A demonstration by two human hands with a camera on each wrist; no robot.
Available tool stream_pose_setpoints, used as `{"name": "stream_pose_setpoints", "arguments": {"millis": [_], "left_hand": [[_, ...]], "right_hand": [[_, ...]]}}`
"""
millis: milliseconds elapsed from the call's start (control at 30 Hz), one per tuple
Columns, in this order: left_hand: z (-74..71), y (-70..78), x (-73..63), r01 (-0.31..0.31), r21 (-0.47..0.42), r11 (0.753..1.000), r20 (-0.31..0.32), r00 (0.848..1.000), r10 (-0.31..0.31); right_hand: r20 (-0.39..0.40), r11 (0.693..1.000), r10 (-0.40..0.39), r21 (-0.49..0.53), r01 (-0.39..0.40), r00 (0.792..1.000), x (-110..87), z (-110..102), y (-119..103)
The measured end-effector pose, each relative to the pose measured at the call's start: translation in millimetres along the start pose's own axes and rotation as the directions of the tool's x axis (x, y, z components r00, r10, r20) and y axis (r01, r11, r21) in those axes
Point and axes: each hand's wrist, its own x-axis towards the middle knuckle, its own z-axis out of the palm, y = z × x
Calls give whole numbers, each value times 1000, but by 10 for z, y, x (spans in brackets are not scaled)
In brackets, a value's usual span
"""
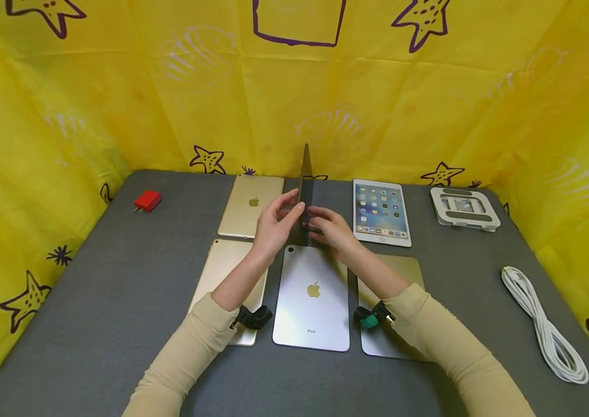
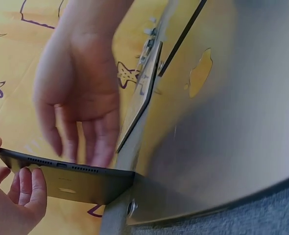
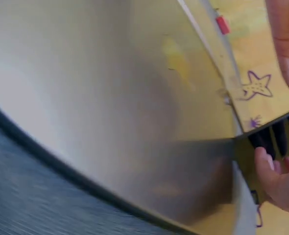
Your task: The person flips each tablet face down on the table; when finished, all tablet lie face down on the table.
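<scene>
One dark tablet (image 1: 306, 174) stands upright beyond a silver tablet (image 1: 311, 307), the left hand (image 1: 272, 225) pinching its edge, the right hand (image 1: 337, 233) beside it with fingers loose; a slackening pinch could topple it.

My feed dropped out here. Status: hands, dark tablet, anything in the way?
Left hand grips dark tablet. Right hand beside it, contact unclear. Dark tablet upright, edge-on to head camera. Silver tablet flat, nearer the person; no obstruction seen.
</scene>
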Motion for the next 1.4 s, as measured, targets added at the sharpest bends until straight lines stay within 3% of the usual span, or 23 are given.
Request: {"name": "stream_pose_setpoints", "arguments": {"millis": [267,600,767,1033,1200,1400], "left_hand": [[73,-33,1,11,-40,999,-14,1000,-11],[125,-50,-10,24,-36,999,0,1000,-24],[137,-54,-18,33,-29,999,-6,999,-33],[152,-60,-28,46,-71,996,17,999,-45],[145,-85,-36,127,-95,987,54,991,-122],[103,-142,-30,212,0,977,138,968,-210]], "right_hand": [[-95,975,-210,52,216,973,106,-43,-244],[-94,954,-298,-14,298,950,179,-7,-365],[-75,949,-311,-76,305,948,167,-7,-381],[-51,950,-303,-89,298,952,154,-53,-368],[-43,955,-291,-67,287,956,134,-94,-359],[-47,960,-279,0,279,959,115,-157,-362]]}}
